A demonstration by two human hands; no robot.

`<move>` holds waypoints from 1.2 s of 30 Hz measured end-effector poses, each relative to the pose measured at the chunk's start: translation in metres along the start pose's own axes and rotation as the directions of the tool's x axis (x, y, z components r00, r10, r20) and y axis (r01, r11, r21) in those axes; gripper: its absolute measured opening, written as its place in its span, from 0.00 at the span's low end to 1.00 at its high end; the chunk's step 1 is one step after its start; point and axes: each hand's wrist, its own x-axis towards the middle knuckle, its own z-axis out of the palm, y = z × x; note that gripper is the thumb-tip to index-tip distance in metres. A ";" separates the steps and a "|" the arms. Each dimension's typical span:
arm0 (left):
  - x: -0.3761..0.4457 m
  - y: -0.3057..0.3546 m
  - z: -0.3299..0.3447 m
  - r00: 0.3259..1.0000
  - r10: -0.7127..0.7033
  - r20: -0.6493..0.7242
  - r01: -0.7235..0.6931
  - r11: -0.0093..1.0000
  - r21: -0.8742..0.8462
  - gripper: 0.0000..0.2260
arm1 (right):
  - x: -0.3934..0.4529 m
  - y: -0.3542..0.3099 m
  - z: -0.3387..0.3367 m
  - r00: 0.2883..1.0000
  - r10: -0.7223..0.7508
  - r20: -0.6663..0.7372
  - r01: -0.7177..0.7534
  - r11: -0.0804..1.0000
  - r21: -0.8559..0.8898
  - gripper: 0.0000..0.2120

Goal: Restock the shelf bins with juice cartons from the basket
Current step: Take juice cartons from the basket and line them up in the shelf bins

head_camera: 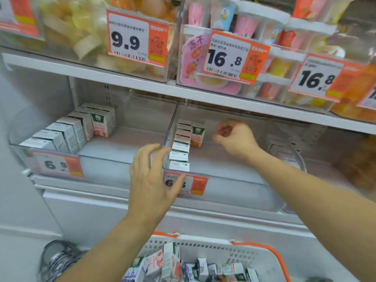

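Cartons of juice, small white-and-green cardboard bricks with flat tops, stand in a single file [180, 147] along the left wall of the clear plastic right-hand bin [234, 180], packed face to back so the row stays upright and leaves room beside it for more. One more carton with a red fruit panel [197, 134] stands just right of that file, near its far end. Right of it, the right hand [234, 137] reaches deep into the bin, fingers curled inward; whether they pinch anything I cannot tell, as blur hides the fingertips. The left hand [151, 178] hovers at the file's near end, fingers spread and slightly bent, holding nothing, probably ready to steady the row. Left of the file, the neighbouring clear bin [114, 157] holds a similar row [67, 131]. Below the file, the white perforated plastic basket with orange handles [223, 253] holds the loose remaining cartons [183, 267] in a jumble.
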 end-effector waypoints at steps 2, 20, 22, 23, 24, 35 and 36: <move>-0.008 0.021 -0.001 0.994 0.072 -0.076 -0.074 0.997 -0.019 0.18 | -0.052 -0.009 -0.027 0.998 -0.054 -0.010 0.055 0.991 0.121 0.07; -0.249 -0.028 0.020 0.264 -0.416 0.870 0.156 0.909 0.387 0.16 | -0.335 0.191 0.062 0.704 0.399 0.587 -0.280 0.916 -0.287 0.07; -0.266 -0.034 0.020 0.208 -0.445 0.871 0.152 0.894 0.421 0.21 | -0.344 0.203 0.070 0.682 0.442 0.582 -0.292 0.895 -0.338 0.17; -0.273 -0.035 0.022 0.201 -0.454 0.868 0.166 0.889 0.427 0.22 | -0.347 0.207 0.074 0.675 0.456 0.581 -0.305 0.889 -0.343 0.21; -0.277 -0.035 0.023 0.206 -0.461 0.863 0.175 0.885 0.431 0.21 | -0.348 0.208 0.078 0.660 0.473 0.584 -0.326 0.880 -0.345 0.24; -0.306 0.004 0.077 0.206 -0.482 0.852 0.199 0.873 0.446 0.26 | -0.356 0.203 0.116 0.516 0.559 0.649 -0.307 0.828 -0.469 0.30; -0.306 0.006 0.080 0.209 -0.502 0.839 0.211 0.861 0.462 0.25 | -0.356 0.203 0.116 0.523 0.553 0.648 -0.302 0.832 -0.466 0.29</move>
